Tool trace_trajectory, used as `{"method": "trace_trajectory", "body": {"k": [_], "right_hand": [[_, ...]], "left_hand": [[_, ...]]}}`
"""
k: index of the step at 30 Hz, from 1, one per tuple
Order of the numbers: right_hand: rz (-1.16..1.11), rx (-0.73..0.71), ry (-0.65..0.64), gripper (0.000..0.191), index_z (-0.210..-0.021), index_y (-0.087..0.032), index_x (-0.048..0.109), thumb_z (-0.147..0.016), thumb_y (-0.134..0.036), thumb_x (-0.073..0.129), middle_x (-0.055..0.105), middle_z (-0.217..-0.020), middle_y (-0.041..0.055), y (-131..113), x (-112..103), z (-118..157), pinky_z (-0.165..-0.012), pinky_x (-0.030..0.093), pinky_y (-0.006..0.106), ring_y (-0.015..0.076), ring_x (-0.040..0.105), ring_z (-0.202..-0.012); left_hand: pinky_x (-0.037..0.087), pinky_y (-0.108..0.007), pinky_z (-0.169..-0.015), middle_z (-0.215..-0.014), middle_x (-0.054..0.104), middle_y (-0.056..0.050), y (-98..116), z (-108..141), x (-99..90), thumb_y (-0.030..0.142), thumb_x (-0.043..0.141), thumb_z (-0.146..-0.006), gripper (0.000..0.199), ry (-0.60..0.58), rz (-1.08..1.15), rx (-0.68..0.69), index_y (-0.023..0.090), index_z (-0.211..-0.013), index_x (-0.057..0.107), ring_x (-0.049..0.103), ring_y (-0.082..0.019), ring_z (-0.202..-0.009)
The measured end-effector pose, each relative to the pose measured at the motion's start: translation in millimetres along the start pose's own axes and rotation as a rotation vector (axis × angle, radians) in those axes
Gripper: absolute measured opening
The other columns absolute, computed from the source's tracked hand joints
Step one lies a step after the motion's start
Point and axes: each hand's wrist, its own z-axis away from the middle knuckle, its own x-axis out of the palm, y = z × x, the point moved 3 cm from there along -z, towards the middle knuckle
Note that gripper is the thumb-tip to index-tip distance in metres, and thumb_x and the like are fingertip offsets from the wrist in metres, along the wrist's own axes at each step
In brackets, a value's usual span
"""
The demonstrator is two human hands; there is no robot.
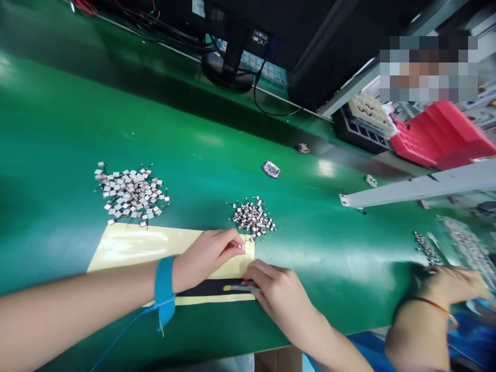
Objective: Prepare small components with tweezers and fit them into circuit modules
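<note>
My left hand point(207, 254), wearing a blue wrist strap point(165, 289) with a cord, is closed in a pinch over the far right part of a pale yellow sheet point(135, 245). Between its fingertips is a small white block with a thin lead point(243, 247). My right hand point(273, 289) curls around a slim grey tool with a yellow end point(236, 288), whose kind I cannot make out. That tool lies over a black strip point(199, 288) along the sheet's near side. Just beyond my left fingertips sits a pile of small leaded blocks point(252, 218).
A larger pile of white blocks point(134, 194) lies at the left on the green table point(201, 160). Small pink-edged devices point(272, 169) stand farther back. A monitor stand point(228, 72), a grey metal bar point(411, 186) and a red bin point(442, 134) are beyond. A co-worker's hand point(453, 284) works at right.
</note>
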Motion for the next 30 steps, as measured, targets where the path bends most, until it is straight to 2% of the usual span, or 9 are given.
{"method": "trace_trajectory", "body": {"k": [2, 5, 6, 8, 10, 16, 22, 30], "right_hand": [[-0.243, 0.06, -0.032, 0.015, -0.078, -0.016, 0.059, -0.073, -0.004, 0.053, 0.059, -0.075, -0.0007, 9.0, -7.8, -3.2, -0.052, 0.038, 0.02, 0.011, 0.055, -0.061], [-0.622, 0.224, 0.091, 0.003, -0.076, -0.017, 0.058, -0.076, -0.016, 0.056, 0.059, -0.076, 0.0, 22.6, -17.3, -7.8, -0.053, 0.037, 0.019, 0.0103, 0.053, -0.063], [-0.735, 0.272, 0.144, 0.006, -0.075, -0.017, 0.058, -0.078, -0.022, 0.055, 0.06, -0.077, 0.0011, 26.0, -18.5, -9.2, -0.055, 0.037, 0.02, 0.0112, 0.053, -0.066], [-0.93, 0.315, 0.208, 0.012, -0.074, -0.016, 0.057, -0.078, -0.028, 0.055, 0.06, -0.079, 0.0027, 29.5, -17.4, -12.3, -0.061, 0.039, 0.021, 0.0132, 0.054, -0.073], [-1.072, 0.305, 0.193, 0.012, -0.075, -0.016, 0.057, -0.078, -0.028, 0.055, 0.059, -0.081, 0.003, 29.0, -13.2, -15.6, -0.066, 0.04, 0.022, 0.0139, 0.054, -0.077], [-1.147, 0.329, 0.087, 0.017, -0.069, -0.015, 0.055, -0.075, -0.031, 0.057, 0.053, -0.074, 0.003, 23.6, -3.8, -17.6, -0.059, 0.036, 0.023, 0.0147, 0.048, -0.076], [-1.189, 0.37, 0.068, 0.019, -0.069, -0.015, 0.054, -0.074, -0.033, 0.058, 0.047, -0.064, 0.0001, 20.4, -1.9, -15.7, -0.051, 0.029, 0.021, 0.0105, 0.041, -0.061], [-1.24, 0.373, 0.082, 0.019, -0.067, -0.015, 0.051, -0.072, -0.032, 0.058, 0.038, -0.057, -0.0023, 16.2, 1.6, -16.8, -0.048, 0.024, 0.021, 0.0092, 0.036, -0.056]], "left_hand": [[0.039, -0.016, -0.052, -0.066, 0.06, 0.004, 0.1, 0.4, -0.8, 0.02, 0.052, -0.08, 0.008, 0.018, -0.004, 0.023, 0.016, -0.074, 0.051, 0.056, -0.009, -0.06], [0.041, -0.016, -0.052, -0.067, 0.061, 0.003, 1.7, 2.6, -2.8, 0.022, 0.051, -0.081, 0.009, 0.072, -0.027, 0.098, 0.015, -0.075, 0.052, 0.057, -0.009, -0.06], [0.041, -0.016, -0.052, -0.067, 0.062, 0.002, 2.9, 3.8, -3.4, 0.022, 0.049, -0.082, 0.011, 0.093, -0.043, 0.136, 0.015, -0.076, 0.053, 0.057, -0.009, -0.06], [0.042, -0.016, -0.053, -0.068, 0.063, 0.0, 6.2, 6.4, -4.2, 0.025, 0.047, -0.084, 0.015, 0.12, -0.073, 0.217, 0.014, -0.077, 0.055, 0.058, -0.009, -0.061], [0.043, -0.016, -0.054, -0.068, 0.063, -0.001, 9.6, 8.4, -4.7, 0.027, 0.045, -0.085, 0.019, 0.133, -0.084, 0.281, 0.013, -0.078, 0.055, 0.058, -0.009, -0.061], [0.044, -0.016, -0.056, -0.065, 0.062, -0.001, 14.5, 9.4, -6.7, 0.024, 0.046, -0.084, 0.017, 0.142, -0.093, 0.376, 0.012, -0.077, 0.056, 0.057, -0.008, -0.059], [0.045, -0.017, -0.056, -0.063, 0.061, -0.002, 13.7, 10.5, -7.5, 0.021, 0.047, -0.084, 0.016, 0.12, -0.096, 0.398, 0.011, -0.075, 0.056, 0.056, -0.009, -0.058], [0.047, -0.018, -0.059, -0.066, 0.063, 0.001, 17.8, 12.2, -9.1, 0.02, 0.05, -0.082, 0.009, 0.137, -0.135, 0.444, 0.013, -0.078, 0.053, 0.057, -0.009, -0.06]]}}
